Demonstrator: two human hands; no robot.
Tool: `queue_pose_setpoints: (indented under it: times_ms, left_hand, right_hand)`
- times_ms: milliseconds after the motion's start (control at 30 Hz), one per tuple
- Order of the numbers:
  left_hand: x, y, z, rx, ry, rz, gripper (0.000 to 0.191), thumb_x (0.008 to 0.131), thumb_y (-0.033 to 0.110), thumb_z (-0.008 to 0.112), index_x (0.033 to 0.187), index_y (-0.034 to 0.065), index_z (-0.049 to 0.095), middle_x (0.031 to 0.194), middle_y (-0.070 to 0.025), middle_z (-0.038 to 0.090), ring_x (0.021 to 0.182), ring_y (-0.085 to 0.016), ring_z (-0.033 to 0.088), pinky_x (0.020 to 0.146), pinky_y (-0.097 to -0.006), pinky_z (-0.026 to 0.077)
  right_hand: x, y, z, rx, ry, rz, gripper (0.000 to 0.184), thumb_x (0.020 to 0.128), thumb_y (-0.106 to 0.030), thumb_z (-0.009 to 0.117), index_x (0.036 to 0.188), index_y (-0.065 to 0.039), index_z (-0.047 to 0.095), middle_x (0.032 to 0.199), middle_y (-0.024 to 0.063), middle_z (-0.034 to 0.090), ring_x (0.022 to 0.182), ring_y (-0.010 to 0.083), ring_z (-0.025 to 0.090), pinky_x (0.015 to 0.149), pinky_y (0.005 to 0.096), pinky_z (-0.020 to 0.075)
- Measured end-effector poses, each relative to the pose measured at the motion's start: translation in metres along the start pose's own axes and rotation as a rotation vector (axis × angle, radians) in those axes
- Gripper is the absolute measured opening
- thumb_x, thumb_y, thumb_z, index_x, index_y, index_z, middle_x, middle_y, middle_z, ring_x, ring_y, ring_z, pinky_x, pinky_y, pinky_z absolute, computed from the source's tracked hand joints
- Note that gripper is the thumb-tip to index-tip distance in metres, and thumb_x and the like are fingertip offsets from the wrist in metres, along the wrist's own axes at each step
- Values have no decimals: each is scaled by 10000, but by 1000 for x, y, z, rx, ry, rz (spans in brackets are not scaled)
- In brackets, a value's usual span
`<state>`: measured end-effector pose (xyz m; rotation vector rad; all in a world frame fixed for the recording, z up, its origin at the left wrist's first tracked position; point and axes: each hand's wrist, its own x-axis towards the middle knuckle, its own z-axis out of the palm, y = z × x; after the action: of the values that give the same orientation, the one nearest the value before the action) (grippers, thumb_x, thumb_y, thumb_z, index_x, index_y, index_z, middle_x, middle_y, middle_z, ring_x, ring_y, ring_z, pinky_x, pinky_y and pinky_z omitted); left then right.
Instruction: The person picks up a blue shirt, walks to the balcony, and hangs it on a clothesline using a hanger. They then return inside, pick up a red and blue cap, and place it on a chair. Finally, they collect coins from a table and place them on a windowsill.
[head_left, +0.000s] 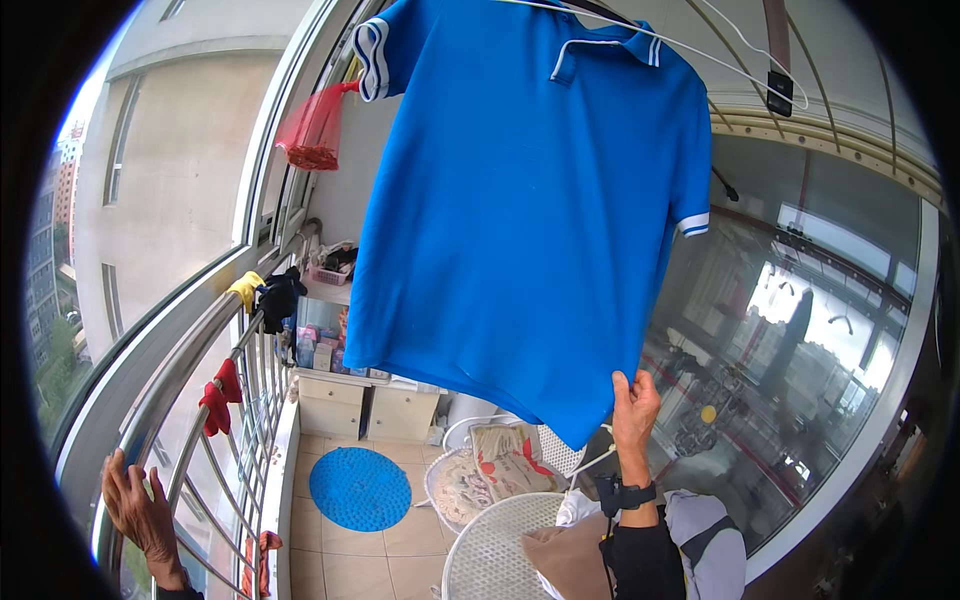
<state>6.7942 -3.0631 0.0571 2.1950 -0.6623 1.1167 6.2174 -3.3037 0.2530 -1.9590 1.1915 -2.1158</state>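
A blue polo shirt (517, 225) with white-striped collar and sleeve cuffs hangs before me from a thin white wire hanger (690, 46). At its lower right hem, my right hand (636, 409) pinches the fabric between thumb and fingers. That wrist wears a black strap (626, 495). On the far left, my left hand (137, 506) is curled over the metal handrail (184, 356) of the balcony railing. Behind the shirt, part of the room and the hanger's middle are hidden.
A white mesh table (491, 544) holding folded clothes (566, 544) stands below, beside a cushioned chair (457, 480). On the tiled floor lies a round blue mat (360, 489). Red cloths (220, 401) hang on the railing, and a red mesh bag (315, 131) by the window. Glass panels (772, 360) line the right.
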Motion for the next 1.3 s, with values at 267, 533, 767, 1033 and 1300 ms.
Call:
queue_pose_setpoints:
  times_ms: [267, 533, 767, 1033, 1300]
  left_hand:
    - [13, 26, -23, -198, 135, -95, 222, 769, 134, 742, 920, 60, 597, 1255, -112, 559, 1253, -317, 478, 1057, -428, 329]
    - [-12, 188, -27, -1509, -896, -48, 388, 870, 217, 694, 1165, 6, 556, 1071, -117, 631, 994, -200, 606, 869, -333, 468]
    - [22, 289, -15, -2081, -1094, -296, 629, 906, 321, 679, 1337, -60, 425, 1126, -150, 636, 992, -163, 626, 847, -270, 487]
    - [40, 339, 5, -2105, -1308, -487, 750, 845, 457, 719, 1333, -31, 424, 1172, -124, 575, 1009, -165, 585, 818, -273, 475]
    - [39, 366, 20, -2419, -1616, -637, 333, 910, 351, 678, 1083, 81, 588, 932, 5, 659, 778, -92, 601, 706, -246, 479]
  right_hand:
    - [-4, -22, -13, -132, -19, 87, 203, 927, -155, 641, 952, 41, 592, 828, 47, 638, 721, 77, 576, 623, 232, 461]
    - [-26, -49, 1, 0, -42, 6, 243, 920, -195, 674, 940, 37, 605, 725, 11, 594, 631, 35, 513, 536, 205, 392]
    - [-34, -75, 19, -135, -91, -9, 237, 909, -198, 684, 887, 25, 607, 700, 12, 586, 600, 36, 501, 515, 210, 376]
    - [-35, -78, 46, -230, -101, -14, 244, 915, -198, 674, 833, 11, 579, 673, -1, 560, 590, 34, 472, 498, 224, 347]
    - [-43, -76, 51, -180, -100, 16, 247, 916, -223, 683, 902, 7, 593, 754, 4, 604, 654, 46, 508, 544, 220, 378]
